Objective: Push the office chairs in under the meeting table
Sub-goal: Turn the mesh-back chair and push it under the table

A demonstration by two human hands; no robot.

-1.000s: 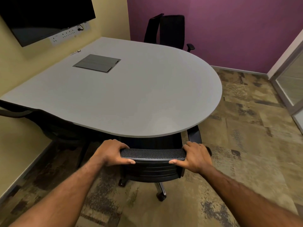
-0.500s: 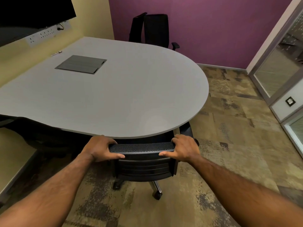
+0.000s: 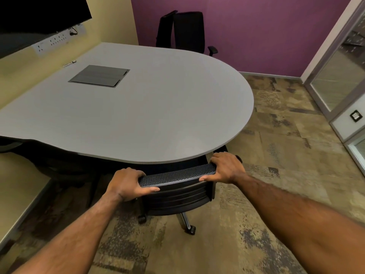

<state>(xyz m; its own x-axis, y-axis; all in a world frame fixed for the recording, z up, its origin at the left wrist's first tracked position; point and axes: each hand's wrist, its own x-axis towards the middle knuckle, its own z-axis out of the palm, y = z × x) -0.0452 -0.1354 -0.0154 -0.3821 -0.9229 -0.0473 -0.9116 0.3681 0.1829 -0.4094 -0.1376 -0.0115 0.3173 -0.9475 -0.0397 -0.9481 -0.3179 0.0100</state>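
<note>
A black office chair (image 3: pixel 177 196) stands at the near rounded edge of the grey meeting table (image 3: pixel 158 115). Its seat is hidden under the tabletop; only the mesh backrest top, the back and two castors show. My left hand (image 3: pixel 128 184) grips the left end of the backrest top and my right hand (image 3: pixel 225 169) grips the right end. Two more black chairs (image 3: pixel 183 30) stand at the table's far side against the purple wall. Another dark chair (image 3: pixel 45 155) sits tucked under the table's left near edge.
A grey cable hatch (image 3: pixel 98 76) is set into the tabletop. A dark screen (image 3: pixel 39 14) and a socket strip hang on the yellow wall at left. Glass partition panels (image 3: pixel 339 72) line the right side. Patterned carpet lies open to the right of the table.
The chair's backrest has turned slightly, its right end now closer to the table edge. My view has swung a little, showing more of the yellow wall.
</note>
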